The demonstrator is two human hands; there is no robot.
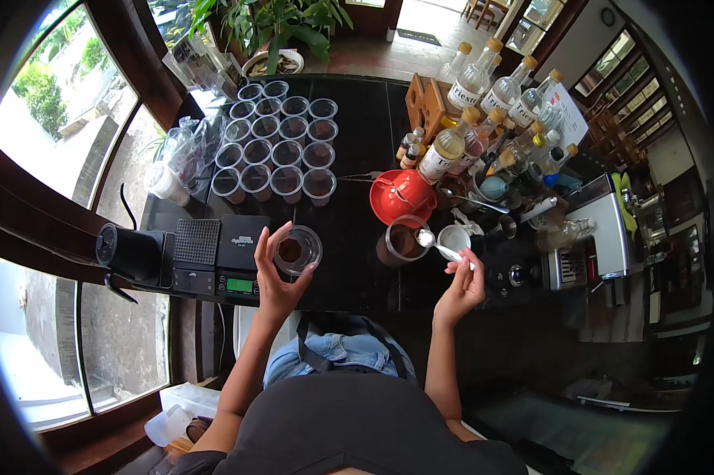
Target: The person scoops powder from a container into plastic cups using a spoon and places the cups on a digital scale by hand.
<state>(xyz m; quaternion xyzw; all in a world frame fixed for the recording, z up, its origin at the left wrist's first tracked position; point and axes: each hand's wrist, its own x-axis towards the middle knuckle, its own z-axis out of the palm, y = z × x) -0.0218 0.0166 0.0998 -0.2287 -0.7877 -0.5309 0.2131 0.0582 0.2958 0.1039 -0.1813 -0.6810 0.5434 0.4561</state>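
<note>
My left hand (278, 286) is closed round a clear plastic cup (297, 250) with some brown powder at its bottom. It is just right of a black digital scale (240, 249) with a lit green display. Between the fingers of my right hand (461, 294) is a white spoon (446, 251); something white shows in its bowl. The spoon's bowl is over the right rim of a larger clear container (389, 253) of brown powder. Just behind the spoon stands a small white cup (454, 236), whose contents I cannot make out.
Several clear cups with dark contents (290, 152) stand in rows on the black table (365, 103). A red dripper (403, 196) lies beyond the container. Labelled bottles (472, 83) crowd the right, a black kettle (127, 245) stands left, and stacked white cups (167, 184) lie behind it.
</note>
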